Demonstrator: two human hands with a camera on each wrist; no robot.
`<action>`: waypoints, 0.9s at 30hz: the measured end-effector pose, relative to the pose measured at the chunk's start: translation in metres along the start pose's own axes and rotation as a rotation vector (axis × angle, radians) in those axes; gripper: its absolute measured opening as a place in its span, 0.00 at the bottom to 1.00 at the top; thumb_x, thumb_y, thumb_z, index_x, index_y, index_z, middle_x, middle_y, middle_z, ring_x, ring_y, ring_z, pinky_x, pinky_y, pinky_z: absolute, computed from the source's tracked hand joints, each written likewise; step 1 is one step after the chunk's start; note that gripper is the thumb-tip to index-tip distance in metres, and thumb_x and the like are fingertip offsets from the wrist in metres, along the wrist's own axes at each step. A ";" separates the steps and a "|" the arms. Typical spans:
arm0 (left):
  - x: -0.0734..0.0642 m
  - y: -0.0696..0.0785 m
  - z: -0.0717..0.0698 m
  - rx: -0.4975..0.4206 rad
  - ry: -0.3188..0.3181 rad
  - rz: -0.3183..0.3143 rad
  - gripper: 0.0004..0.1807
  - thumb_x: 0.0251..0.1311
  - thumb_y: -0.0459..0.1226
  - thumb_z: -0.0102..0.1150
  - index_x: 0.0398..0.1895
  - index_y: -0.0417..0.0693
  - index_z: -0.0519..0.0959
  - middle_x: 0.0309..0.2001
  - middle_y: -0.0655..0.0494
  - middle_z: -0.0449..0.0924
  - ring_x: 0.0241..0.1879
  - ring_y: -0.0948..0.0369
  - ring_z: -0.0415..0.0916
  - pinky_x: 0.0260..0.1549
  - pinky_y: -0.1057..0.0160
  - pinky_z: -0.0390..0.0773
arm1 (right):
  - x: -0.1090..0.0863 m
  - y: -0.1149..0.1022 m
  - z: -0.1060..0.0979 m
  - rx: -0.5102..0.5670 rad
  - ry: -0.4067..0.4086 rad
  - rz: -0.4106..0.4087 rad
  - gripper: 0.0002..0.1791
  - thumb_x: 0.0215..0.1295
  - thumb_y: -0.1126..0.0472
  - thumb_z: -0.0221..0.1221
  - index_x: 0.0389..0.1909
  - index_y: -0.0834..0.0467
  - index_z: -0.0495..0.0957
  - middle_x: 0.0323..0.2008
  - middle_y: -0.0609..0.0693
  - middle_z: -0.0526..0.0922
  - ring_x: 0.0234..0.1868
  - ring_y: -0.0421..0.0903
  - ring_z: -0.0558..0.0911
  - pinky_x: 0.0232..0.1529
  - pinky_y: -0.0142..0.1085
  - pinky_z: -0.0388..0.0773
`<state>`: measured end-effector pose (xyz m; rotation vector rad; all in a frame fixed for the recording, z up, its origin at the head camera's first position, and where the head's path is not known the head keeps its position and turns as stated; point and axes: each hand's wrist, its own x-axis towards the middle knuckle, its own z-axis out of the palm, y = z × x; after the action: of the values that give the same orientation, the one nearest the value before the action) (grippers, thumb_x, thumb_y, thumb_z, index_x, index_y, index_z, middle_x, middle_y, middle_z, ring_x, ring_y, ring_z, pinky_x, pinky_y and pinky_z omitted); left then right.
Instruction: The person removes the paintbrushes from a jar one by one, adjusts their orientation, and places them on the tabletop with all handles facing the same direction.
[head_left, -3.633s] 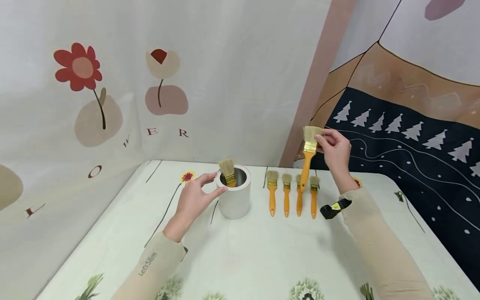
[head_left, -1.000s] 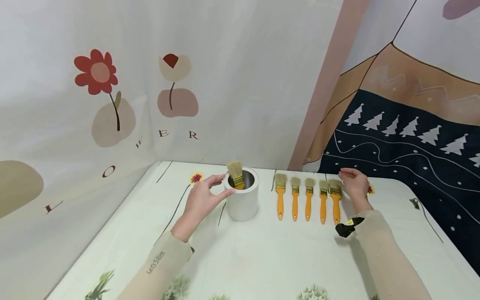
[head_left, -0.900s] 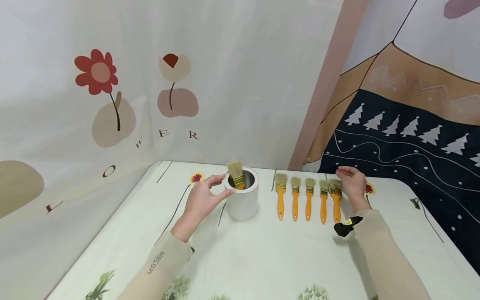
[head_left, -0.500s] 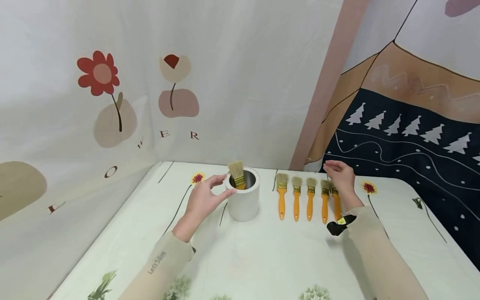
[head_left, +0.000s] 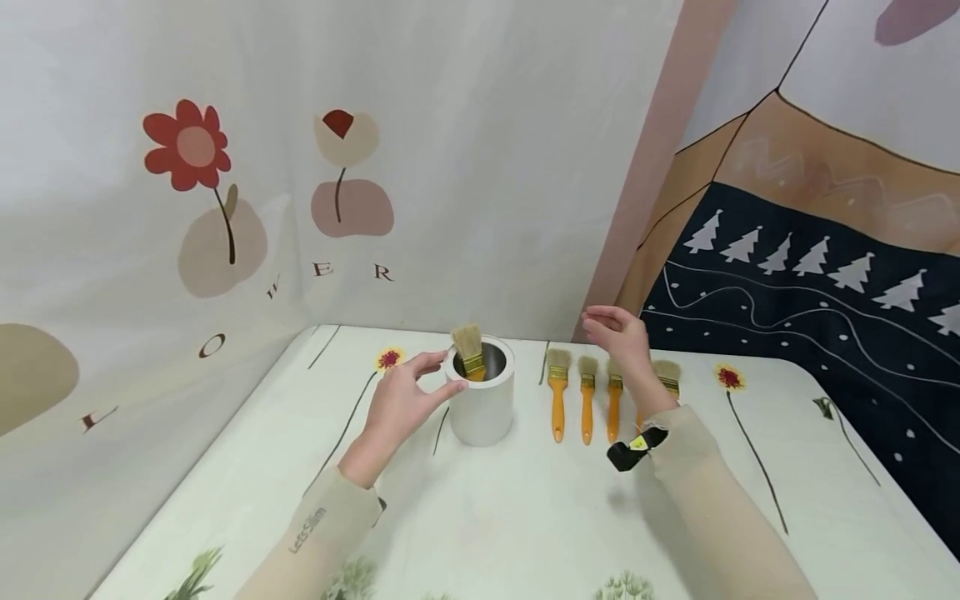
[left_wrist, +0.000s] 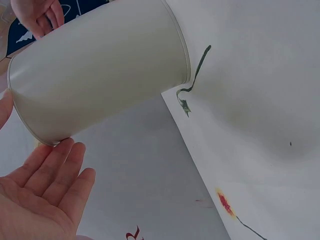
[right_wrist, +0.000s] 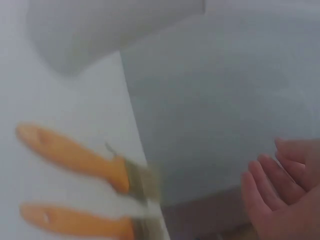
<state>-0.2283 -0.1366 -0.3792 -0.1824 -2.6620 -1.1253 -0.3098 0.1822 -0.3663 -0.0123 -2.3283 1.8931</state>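
A white cylindrical canister [head_left: 482, 417] stands on the table with a paintbrush [head_left: 468, 343] in it, bristles up and leaning left. My left hand [head_left: 397, 408] holds the canister at its rim, thumb in front and fingers behind; the left wrist view shows the fingertips [left_wrist: 64, 142] right at the rim. My right hand [head_left: 624, 343] is raised over the row of paintbrushes and holds nothing, its fingers loosely bent. Yellow-handled brushes lie side by side, bristles away from me: a wide leftmost one [head_left: 558, 400], narrower ones [head_left: 587, 404], and a wide one [head_left: 667, 372] partly hidden by my right wrist.
The table [head_left: 510, 517] wears a white cloth printed with flowers. Behind it hangs a pale curtain [head_left: 480, 183] close to the far edge, and a dark cloth with white trees [head_left: 810, 317] hangs at the right. A black wrist camera [head_left: 626, 452] is on my right sleeve.
The wide brush my right hand held has been laid at the row's right end. That hand has let go, lifted and moved left across the brushes. The left hand stays on the canister.
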 end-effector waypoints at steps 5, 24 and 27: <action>0.004 0.000 0.002 0.008 -0.007 0.012 0.34 0.54 0.54 0.72 0.64 0.54 0.77 0.57 0.51 0.84 0.59 0.50 0.80 0.52 0.47 0.81 | -0.005 -0.010 0.026 0.041 -0.110 -0.034 0.23 0.72 0.58 0.58 0.65 0.61 0.72 0.64 0.61 0.77 0.49 0.34 0.81 0.56 0.28 0.80; 0.000 -0.004 0.001 -0.044 -0.028 0.010 0.35 0.54 0.54 0.71 0.64 0.51 0.77 0.58 0.49 0.83 0.59 0.48 0.80 0.55 0.46 0.80 | -0.023 -0.048 0.122 -0.156 -0.312 -0.108 0.24 0.66 0.62 0.64 0.62 0.60 0.76 0.60 0.58 0.81 0.62 0.54 0.79 0.63 0.46 0.78; 0.001 -0.004 -0.002 -0.046 -0.018 0.012 0.35 0.54 0.53 0.72 0.64 0.51 0.77 0.58 0.48 0.83 0.59 0.48 0.80 0.54 0.46 0.81 | -0.022 -0.052 0.131 -0.277 -0.286 -0.139 0.21 0.64 0.62 0.66 0.58 0.60 0.80 0.54 0.57 0.84 0.55 0.53 0.82 0.57 0.43 0.81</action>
<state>-0.2300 -0.1408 -0.3809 -0.2174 -2.6487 -1.1869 -0.2985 0.0414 -0.3444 0.4048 -2.6788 1.5840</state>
